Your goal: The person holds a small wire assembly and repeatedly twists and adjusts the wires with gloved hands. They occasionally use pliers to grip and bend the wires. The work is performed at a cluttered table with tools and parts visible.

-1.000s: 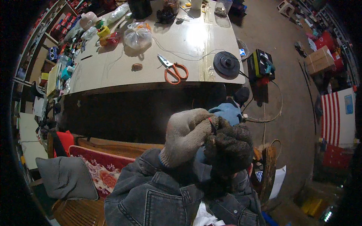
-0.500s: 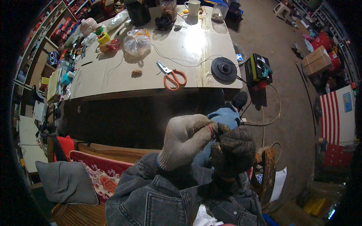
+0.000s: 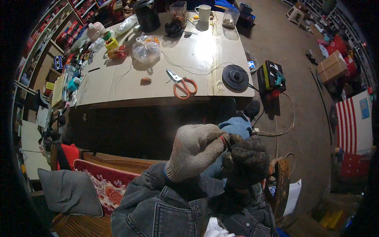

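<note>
My left hand [image 3: 195,152], in a pale knit glove, is closed in a pinch in front of my chest. A thin red strand [image 3: 223,139] shows at its fingertips, beside a small dark piece I cannot make out. Against those fingertips is my right hand [image 3: 249,160], in a dark, dirty glove, its fingers curled closed. What the right hand grips is hidden between the two gloves. On the table beyond lie orange-handled scissors [image 3: 182,85], blades partly apart, and a small brown lump [image 3: 145,81].
The pale table [image 3: 130,93] bears a tied plastic bag [image 3: 146,50], a black round base [image 3: 235,78], a white mug [image 3: 203,13] and a black bucket [image 3: 147,17]. A black box [image 3: 271,75] stands right of it. Cushions [image 3: 71,192] lie at my left.
The table and its things sit slightly lower and further right in the picture. My hands stay together, the right one turned slightly and a little lower.
</note>
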A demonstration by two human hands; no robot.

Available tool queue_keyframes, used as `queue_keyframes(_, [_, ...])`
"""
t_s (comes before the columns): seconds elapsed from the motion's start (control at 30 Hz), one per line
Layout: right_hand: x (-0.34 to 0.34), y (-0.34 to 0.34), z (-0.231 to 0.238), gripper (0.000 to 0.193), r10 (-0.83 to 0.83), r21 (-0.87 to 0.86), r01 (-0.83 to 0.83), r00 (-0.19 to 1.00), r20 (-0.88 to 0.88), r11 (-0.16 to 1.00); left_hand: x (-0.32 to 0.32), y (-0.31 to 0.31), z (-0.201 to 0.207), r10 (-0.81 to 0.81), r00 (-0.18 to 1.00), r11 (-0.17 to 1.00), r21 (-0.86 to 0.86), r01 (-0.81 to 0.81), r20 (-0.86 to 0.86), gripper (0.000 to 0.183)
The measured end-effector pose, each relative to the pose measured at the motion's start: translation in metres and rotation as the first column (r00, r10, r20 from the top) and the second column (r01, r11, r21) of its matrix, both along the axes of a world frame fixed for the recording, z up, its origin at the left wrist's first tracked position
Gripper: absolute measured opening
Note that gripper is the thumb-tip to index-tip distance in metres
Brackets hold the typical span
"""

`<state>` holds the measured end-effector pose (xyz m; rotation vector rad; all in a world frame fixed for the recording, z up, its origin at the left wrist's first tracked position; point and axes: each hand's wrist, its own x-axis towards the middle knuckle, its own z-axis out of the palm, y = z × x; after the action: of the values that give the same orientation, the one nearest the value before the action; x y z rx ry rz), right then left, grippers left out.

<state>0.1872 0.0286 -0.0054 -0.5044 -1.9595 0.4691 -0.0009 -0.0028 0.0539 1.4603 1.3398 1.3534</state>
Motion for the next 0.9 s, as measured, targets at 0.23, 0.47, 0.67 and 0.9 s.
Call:
queue_keyframes(0.23, [0.005,-0.009,-0.006,0.035,0.066,-0.241,-0.062,0.998,0.007,0.969,-0.001,0.002,0.0,-0.034,0.999,0.998,0.06,0.034,-0.012,0.012])
queue_keyframes(0.47, [0.005,-0.005,0.003,0.028,0.133,-0.307,-0.16,0.985,-0.108,0.938,0.004,0.003,-0.001,0.031,0.999,0.999,0.016,-0.031,0.015,0.023])
queue_keyframes(0.67, [0.003,-0.007,-0.011,0.032,0.054,-0.21,-0.067,0.996,-0.071,0.975,0.0,0.003,-0.001,0.02,1.0,1.0,0.011,-0.02,0.001,0.021])
queue_keyframes(0.9, [0.004,-0.01,-0.024,0.03,0.157,-0.484,-0.041,0.967,0.201,0.874,0.001,0.0,-0.006,0.02,0.999,1.0,0.014,-0.02,0.035,0.018])
